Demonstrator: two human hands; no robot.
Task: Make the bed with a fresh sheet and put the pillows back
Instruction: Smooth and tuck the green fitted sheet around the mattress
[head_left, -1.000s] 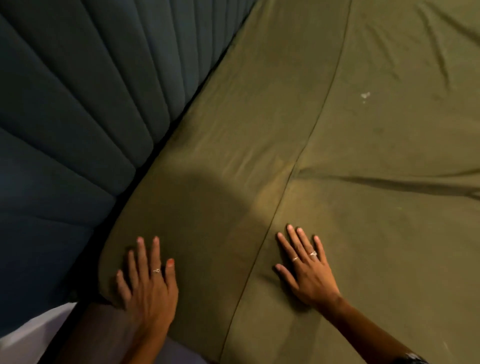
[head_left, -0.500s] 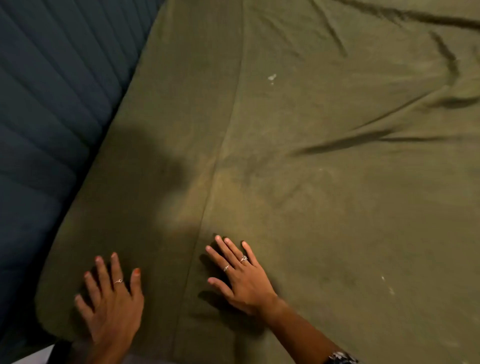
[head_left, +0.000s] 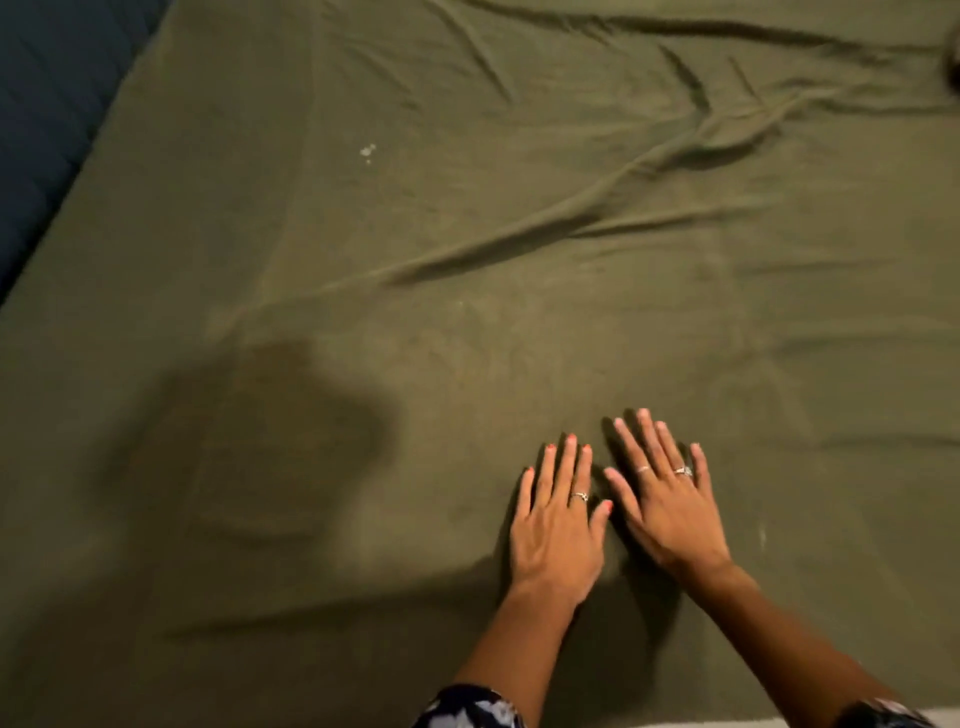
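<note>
An olive-green sheet (head_left: 467, 322) covers the whole bed and fills most of the view. Long wrinkles (head_left: 597, 208) run across its far right part, and a small white speck (head_left: 368, 151) lies on it at the upper left. My left hand (head_left: 558, 525) rests flat on the sheet, palm down with fingers spread. My right hand (head_left: 670, 506) lies flat just beside it, fingers apart and almost touching the left thumb. Both hands hold nothing. No pillows are in view.
The dark blue padded headboard (head_left: 47, 104) runs along the upper left edge of the bed. A strip of pale surface (head_left: 727, 723) shows at the bottom edge by my patterned sleeves. My shadow falls on the sheet at the left.
The view has swung right, away from the headboard and the bed's corner. My two hands have slid right across the sheet and come close together.
</note>
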